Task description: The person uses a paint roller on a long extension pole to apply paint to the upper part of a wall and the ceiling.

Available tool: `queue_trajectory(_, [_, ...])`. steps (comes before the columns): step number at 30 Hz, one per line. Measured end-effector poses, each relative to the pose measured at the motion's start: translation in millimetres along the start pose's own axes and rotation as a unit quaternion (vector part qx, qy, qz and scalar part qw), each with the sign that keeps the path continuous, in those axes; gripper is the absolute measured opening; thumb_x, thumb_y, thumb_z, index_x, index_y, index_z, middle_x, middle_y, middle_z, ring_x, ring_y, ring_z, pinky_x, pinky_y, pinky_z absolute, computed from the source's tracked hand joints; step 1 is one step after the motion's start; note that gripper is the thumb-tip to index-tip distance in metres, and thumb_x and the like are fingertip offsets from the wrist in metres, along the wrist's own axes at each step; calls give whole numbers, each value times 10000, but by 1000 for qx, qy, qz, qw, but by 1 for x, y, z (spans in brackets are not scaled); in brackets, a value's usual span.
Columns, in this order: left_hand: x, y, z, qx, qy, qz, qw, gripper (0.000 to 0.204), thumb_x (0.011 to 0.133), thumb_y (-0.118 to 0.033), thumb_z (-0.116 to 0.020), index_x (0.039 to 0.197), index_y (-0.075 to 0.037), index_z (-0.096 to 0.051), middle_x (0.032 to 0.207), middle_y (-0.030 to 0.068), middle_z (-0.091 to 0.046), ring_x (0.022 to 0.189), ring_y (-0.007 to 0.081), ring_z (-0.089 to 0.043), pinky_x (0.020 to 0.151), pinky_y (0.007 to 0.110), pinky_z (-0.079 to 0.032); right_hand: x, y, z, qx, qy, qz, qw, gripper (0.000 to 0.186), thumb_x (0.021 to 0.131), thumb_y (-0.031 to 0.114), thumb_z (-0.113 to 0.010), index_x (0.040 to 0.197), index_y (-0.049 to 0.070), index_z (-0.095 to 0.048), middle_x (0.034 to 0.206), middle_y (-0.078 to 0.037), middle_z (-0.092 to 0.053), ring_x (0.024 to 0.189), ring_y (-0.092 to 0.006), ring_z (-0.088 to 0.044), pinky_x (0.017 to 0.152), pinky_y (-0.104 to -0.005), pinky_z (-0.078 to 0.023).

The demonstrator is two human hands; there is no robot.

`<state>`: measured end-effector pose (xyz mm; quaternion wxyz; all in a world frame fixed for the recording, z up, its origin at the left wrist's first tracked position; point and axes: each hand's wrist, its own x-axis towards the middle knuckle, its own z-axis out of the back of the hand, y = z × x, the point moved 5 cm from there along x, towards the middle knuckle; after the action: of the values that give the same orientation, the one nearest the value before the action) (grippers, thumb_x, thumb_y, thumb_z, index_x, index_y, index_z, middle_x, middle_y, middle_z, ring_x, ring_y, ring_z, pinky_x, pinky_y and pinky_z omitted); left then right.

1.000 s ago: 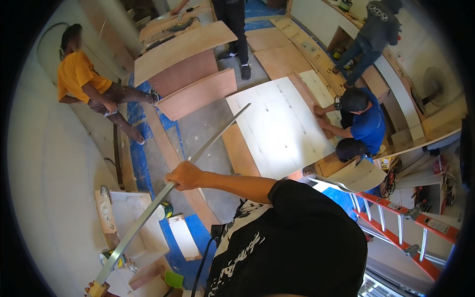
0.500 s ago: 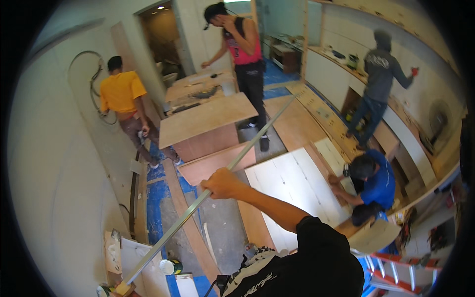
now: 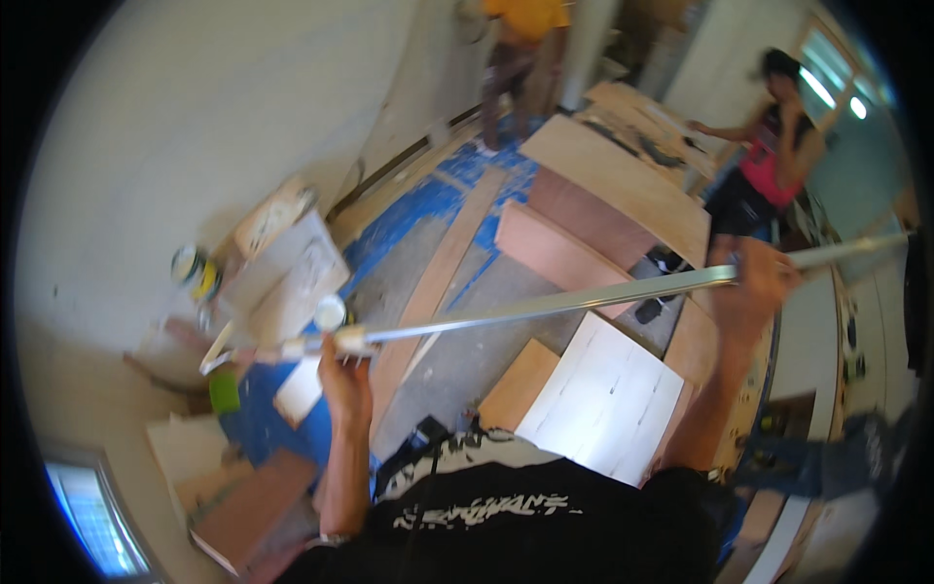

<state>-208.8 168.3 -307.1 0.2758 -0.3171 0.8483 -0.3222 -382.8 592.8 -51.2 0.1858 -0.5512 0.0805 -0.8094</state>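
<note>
The left hand [image 3: 345, 375] is closed around one end of a long metal bar [image 3: 545, 304], fingers wrapped under it near its pale end. The right hand [image 3: 764, 282] is closed around the same bar further along, towards its other end, which runs on past the hand to the right rim of the view. The bar hangs roughly level in the air, in front of the person's chest and above the floor.

Beneath it lie a white panel [image 3: 603, 399], a long plank [image 3: 438, 282] on the grey floor, and blue sheeting [image 3: 409, 219]. Stacked plywood boards [image 3: 613, 185] sit beyond the bar. A person in a pink top [image 3: 769, 156] stands just behind the bar's right part; another in an orange shirt [image 3: 525, 29] stands well apart by the wall. A yellow can [image 3: 195, 273] stands at the left.
</note>
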Motion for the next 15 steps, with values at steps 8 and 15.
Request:
queue_trajectory(8, [31,75,17,-111,12,179,978,383,929,-252,-620,1164,-10,-439,1082,158,-540,1048,263,-577,965,418,-500,41,-84,42,-182,-199,120,955,301,826,372,-735,685,114,-670,731,-20,-659,665,-221,-636,620,-382,-493])
queue_trajectory(15, [84,128,31,-126,-45,227,965,289,896,-187,-662,1069,-36,-488,968,103,-594,920,225,-627,896,389,-525,53,-21,53,-149,-35,256,954,342,871,256,-685,620,78,-538,604,-33,-495,589,-222,-565,552,-354,-424])
